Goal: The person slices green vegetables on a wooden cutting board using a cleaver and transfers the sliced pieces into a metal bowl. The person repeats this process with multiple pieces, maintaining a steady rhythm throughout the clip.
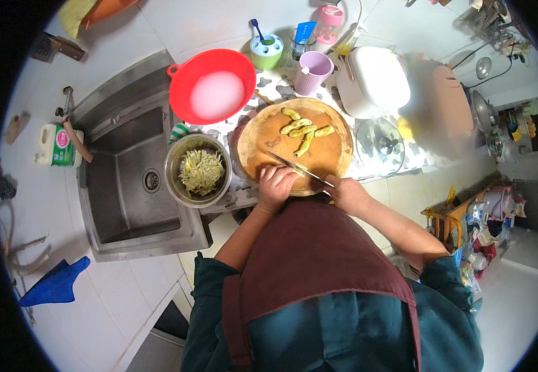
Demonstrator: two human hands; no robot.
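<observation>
My right hand (349,193) grips the handle of a kitchen knife (308,173), whose blade points up and left across the near part of a round wooden chopping board (250,132). Close beside the blade, the curled fingers of my left hand (276,186) hold a yellow-green vegetable piece (300,170) against the board; most of it is hidden. Several curved yellow-green pods (297,126), perhaps beans, lie farther up the board. Left of the board stands a metal bowl (170,174) holding thin shredded pale-green strips (201,172).
A red plastic basin (180,104) is behind the bowl, and a steel sink (125,186) lies left. Along the back are a toothbrush holder (266,53) and a purple cup (313,74). A white lidded container (373,83) and a glass pot lid (379,144) stand right of the board.
</observation>
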